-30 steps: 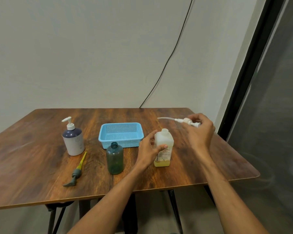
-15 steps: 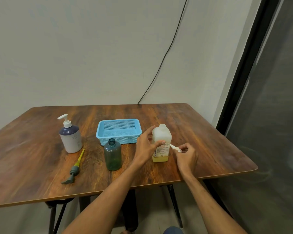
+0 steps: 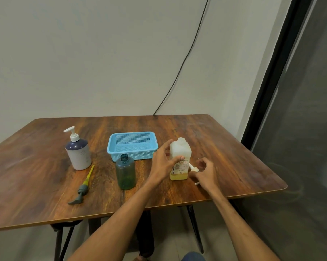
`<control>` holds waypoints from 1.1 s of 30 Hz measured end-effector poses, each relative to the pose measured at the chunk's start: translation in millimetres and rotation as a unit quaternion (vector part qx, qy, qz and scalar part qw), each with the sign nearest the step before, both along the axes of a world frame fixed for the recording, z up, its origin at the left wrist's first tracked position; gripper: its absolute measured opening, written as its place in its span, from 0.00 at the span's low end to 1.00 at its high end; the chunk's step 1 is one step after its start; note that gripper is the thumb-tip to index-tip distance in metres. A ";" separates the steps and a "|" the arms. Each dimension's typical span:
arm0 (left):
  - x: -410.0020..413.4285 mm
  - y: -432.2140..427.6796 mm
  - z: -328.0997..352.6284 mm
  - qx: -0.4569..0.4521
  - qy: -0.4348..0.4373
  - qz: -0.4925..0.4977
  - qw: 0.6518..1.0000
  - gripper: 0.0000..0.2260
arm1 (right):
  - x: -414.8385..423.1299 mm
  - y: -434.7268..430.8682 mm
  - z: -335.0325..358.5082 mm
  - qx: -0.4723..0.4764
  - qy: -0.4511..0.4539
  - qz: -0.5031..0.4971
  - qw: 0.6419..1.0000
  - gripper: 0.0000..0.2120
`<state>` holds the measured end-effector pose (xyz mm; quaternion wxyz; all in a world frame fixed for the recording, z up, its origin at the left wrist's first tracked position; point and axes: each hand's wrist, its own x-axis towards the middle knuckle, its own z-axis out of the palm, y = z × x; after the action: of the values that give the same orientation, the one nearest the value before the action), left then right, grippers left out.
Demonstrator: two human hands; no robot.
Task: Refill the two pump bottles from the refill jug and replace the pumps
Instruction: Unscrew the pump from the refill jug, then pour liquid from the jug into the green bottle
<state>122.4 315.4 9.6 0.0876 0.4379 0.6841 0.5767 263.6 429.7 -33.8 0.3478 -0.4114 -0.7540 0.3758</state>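
My left hand (image 3: 163, 162) gripping one jug (image 3: 180, 157), my right hand (image 3: 206, 173) curled round one white pump (image 3: 193, 168), near the desk's (image 3: 224, 147) front edge, one open green bottle (image 3: 125, 172), one white pump bottle (image 3: 78, 153) further left

Just right of the frame's centre a translucent white bottle (image 3: 180, 157) stands upright, its neck open, with a little yellow liquid at the bottom and a printed label; the left hand (image 3: 163, 164) grips it. Its white pump (image 3: 193, 168) lies on the wood just right of it, the right hand (image 3: 206, 173) curled round its middle. Left of centre stands a teal bottle (image 3: 125, 171), uncapped. Its grey-and-yellow pump (image 3: 82, 187) lies flat further left. Behind that, a white-and-navy dispenser (image 3: 78, 153) stands upright with its pump fitted.
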 end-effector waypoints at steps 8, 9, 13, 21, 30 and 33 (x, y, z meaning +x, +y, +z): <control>7.5 -12.1 -5.3 -0.014 0.004 0.003 1.000 0.41 | -6.6 -9.4 25.7 -0.044 0.083 0.146 0.985 0.40; 10.0 -17.4 -7.3 -0.008 0.008 0.015 1.000 0.40 | -8.4 -10.8 26.6 -0.055 0.084 0.155 0.983 0.43; 19.6 -48.9 -12.8 0.014 0.029 0.059 0.998 0.33 | -15.9 -17.1 21.6 -0.085 0.105 0.186 0.973 0.50; 21.5 -119.3 -18.9 0.109 0.033 0.198 0.974 0.13 | -33.6 -25.8 10.4 -0.121 0.112 0.167 0.972 0.48; -14.3 -126.4 -39.9 0.033 -0.021 0.312 0.949 0.42 | -44.8 -16.5 9.7 -0.105 0.102 0.160 0.976 0.48; -22.8 -120.7 -40.8 0.002 -0.052 0.276 0.960 0.48 | -46.5 -16.7 9.0 -0.095 0.100 0.154 0.978 0.51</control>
<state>99.5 194.6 -31.2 -0.0406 0.2016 0.7721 0.6013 217.1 413.0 -24.8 0.3186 -0.2820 -0.7305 0.5343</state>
